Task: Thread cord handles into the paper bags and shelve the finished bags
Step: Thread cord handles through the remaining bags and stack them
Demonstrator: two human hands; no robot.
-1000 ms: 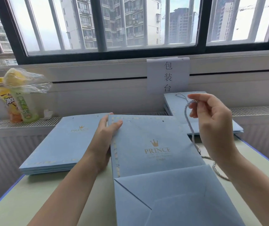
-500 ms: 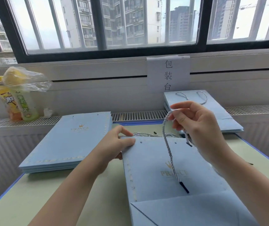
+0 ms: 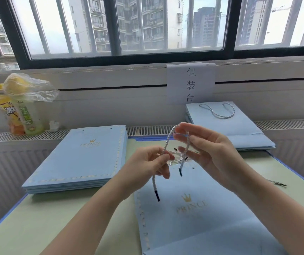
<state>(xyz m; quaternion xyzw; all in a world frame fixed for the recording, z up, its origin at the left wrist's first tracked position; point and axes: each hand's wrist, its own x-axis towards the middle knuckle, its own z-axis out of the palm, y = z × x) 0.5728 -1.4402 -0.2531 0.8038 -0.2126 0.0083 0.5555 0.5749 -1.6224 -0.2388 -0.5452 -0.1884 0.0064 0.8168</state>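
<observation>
Bright window daylight, wide-angle distortion

cord: white-grey twist, dark tips
paper bag: light blue, gold crown and lettering, pale dotted border
bag stack: same light blue, gold print
table: pale green, blue edge
bottles: yellow and green labels

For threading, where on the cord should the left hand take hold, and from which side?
Just above the dark stiff tip of the cord, pinched from the side. That end hangs straight down below the left hand over the bag, and its upper reach would flex.
</observation>
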